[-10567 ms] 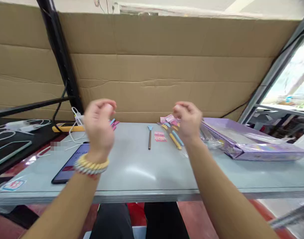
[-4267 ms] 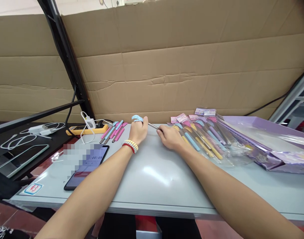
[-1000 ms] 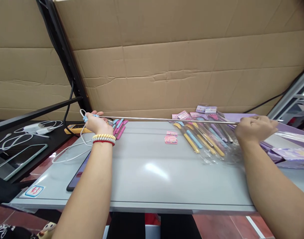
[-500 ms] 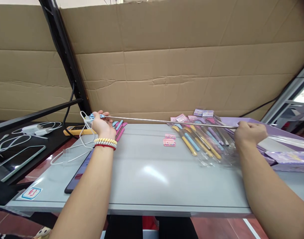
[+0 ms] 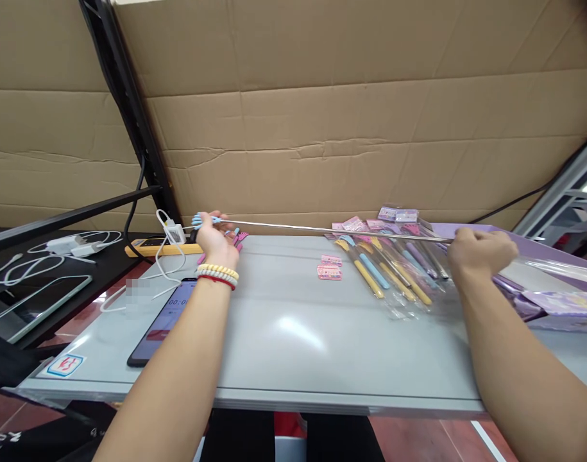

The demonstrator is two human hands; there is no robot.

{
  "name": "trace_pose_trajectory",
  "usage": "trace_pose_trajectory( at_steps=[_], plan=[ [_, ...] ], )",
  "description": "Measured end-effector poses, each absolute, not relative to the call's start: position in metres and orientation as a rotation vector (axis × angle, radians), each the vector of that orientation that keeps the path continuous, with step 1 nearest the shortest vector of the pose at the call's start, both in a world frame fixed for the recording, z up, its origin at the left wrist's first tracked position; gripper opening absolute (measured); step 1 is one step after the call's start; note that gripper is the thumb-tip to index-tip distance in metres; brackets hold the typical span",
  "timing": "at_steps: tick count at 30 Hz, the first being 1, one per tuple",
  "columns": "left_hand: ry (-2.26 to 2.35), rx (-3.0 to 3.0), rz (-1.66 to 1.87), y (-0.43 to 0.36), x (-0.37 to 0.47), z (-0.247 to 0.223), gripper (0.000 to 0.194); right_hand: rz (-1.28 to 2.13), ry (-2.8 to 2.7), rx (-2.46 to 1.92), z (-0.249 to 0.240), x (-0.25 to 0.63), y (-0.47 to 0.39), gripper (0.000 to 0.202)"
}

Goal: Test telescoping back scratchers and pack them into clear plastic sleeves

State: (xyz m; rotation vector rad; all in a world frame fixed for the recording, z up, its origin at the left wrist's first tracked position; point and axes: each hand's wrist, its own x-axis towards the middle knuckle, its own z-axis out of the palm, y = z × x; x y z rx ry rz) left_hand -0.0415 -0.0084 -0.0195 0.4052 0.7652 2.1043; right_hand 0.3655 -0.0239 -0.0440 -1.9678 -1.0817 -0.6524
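Two-handed grip on long scratcher (image 5: 293,227), axis left-right.
Left hand (image 5: 218,247) fingers grasp it beside the blue claw head (image 5: 203,221), which points left; right hand (image 5: 480,252) clenched round the right end. It's above the grey table (image 5: 274,321), crossing bagged scratchers (image 5: 369,277) in view; pink cards (image 5: 330,273) lie nearer.

The phone (image 5: 165,321) screen shows the digits "00:0", the rest hidden; the sticker (image 5: 65,365) and pink cards (image 5: 330,272) bear unreadable print.
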Motion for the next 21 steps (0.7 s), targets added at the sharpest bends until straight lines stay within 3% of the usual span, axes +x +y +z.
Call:
trace_pose_trajectory(
  at_steps=[4,8,13,21],
  plan=[
    [0.725,0.66,1.964,-0.017,0.011,-0.033,0.04,-0.522,-1.272,-1.955,-0.031,0.296,-0.036,0.052],
    [0.761,0.749,1.9,-0.028,0.052,-0.05,0.038,-0.472,-1.549,-1.944,-0.034,0.239,-0.046,0.066],
    [0.784,0.909,1.796,-0.037,0.066,-0.059,0.036,-0.358,-1.9,-1.844,-0.049,0.195,-0.058,0.065],
    [0.898,1.32,1.734,-0.037,0.052,-0.056,0.043,0.146,-2.261,-1.361,-0.073,0.188,-0.058,0.023]
  ],
)
